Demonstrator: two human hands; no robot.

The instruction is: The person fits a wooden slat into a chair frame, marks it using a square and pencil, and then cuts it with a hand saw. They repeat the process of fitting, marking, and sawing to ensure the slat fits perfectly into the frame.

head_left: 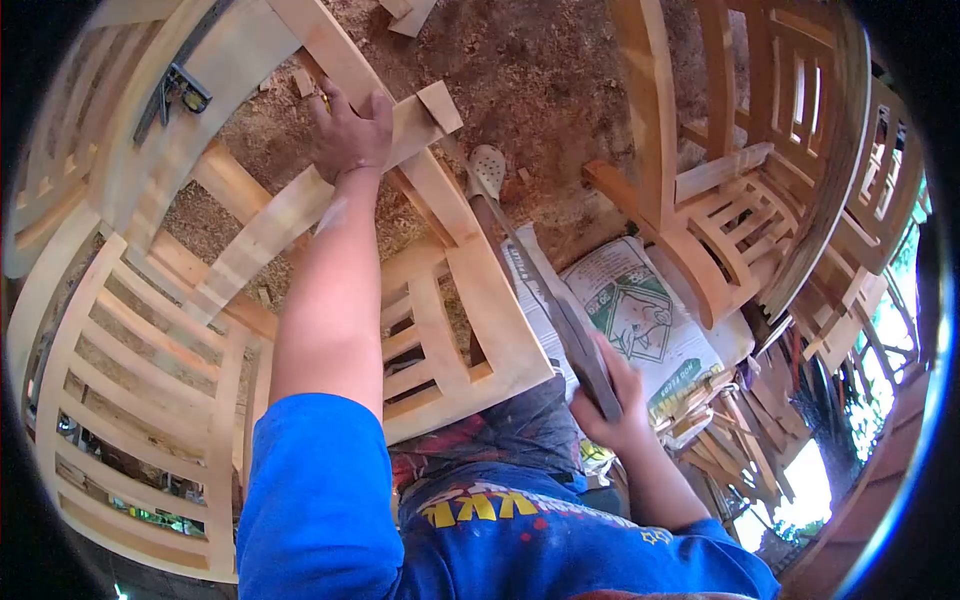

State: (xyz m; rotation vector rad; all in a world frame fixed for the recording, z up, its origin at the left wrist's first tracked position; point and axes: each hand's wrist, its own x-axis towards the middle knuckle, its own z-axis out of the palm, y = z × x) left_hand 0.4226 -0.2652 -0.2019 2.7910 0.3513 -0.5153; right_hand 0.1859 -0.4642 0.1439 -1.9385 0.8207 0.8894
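While your left hand (350, 130) lies flat on a pale wooden rail (300, 210), fingers spread and pressing down rather than curled around it, your right hand (612, 405) is wrapped tight around the handle end of a long dark tool (560, 310). That tool slants up from your lap towards the chair frame, and whether its far end touches the wood cannot be told. The rail runs slantwise across one unfinished chair frame (480, 300), and your palm sits near the rail's upper end, just beside a small square block (440, 105). One slatted chair back (140, 400) fills the lower left, close against your left sleeve. One perforated shoe (487, 170) lies on the sawdust ground (540, 80) just past the frame's upper edge. One printed sack (630, 310) lies beneath the tool and your right hand. At least two more slatted chairs (760, 200) are stacked on the right, with a heap of wooden offcuts (730, 430) beside the sack's lower edge. One metal clamp (180, 90) rests on a curved board at the upper left.
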